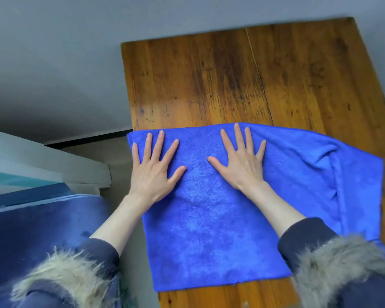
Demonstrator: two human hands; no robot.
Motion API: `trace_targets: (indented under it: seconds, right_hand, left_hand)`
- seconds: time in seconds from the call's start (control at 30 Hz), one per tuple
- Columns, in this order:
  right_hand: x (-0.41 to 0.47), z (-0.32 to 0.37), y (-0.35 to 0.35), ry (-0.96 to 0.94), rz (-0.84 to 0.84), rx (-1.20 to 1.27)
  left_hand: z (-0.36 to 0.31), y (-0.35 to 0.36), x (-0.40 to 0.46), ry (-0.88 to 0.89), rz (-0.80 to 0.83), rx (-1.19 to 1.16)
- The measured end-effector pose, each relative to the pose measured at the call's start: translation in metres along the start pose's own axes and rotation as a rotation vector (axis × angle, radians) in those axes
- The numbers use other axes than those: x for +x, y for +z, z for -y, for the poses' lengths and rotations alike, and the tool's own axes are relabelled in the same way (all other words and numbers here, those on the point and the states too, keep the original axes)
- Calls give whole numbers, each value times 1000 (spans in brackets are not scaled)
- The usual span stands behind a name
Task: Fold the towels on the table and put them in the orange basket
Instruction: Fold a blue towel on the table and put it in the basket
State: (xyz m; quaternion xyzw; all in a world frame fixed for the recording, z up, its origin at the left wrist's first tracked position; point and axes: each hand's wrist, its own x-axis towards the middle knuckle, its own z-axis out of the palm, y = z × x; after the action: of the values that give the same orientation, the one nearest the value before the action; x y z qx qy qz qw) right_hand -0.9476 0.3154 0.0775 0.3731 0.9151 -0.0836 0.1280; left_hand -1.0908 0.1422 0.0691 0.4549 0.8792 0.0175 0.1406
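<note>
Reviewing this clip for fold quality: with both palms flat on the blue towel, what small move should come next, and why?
Probably slide the right hand outward to smooth the blue towel. Its right part lies rumpled with ridges, while the stretch between it and the left hand is already flat on the table.

A vivid royal-blue towel is spread under both hands, faintly mottled with lighter patches. Beyond the fingertips, a table of amber-brown wood is seen — streaked with dark grain and black flecks. At the wrists, dark navy sleeves are trimmed with grey-beige fur.
</note>
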Motion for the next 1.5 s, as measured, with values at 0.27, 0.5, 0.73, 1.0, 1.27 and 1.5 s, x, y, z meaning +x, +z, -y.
trace_targets:
  seconds: [0.27,0.5,0.73,1.0,1.27,1.5]
  right_hand:
    - [-63,-19,4,7,-208,173]
    - [-87,-78,14,51,50,118]
    - [-93,-108,-11,89,-218,404]
    - [-155,-229,-3,768,-346,496]
    - [-159,-284,4,841,-134,634]
    - [-131,-318,-41,681,-598,686]
  left_hand:
    - [-59,10,-34,153,-95,-52]
    - [-85,19,-31,137,9,-27]
    - [-139,6,-31,146,-61,-227]
    - [-260,25,-26,550,20,-41]
    - [-305,38,-20,501,87,11]
    - [-316,17,-7,475,-72,-77]
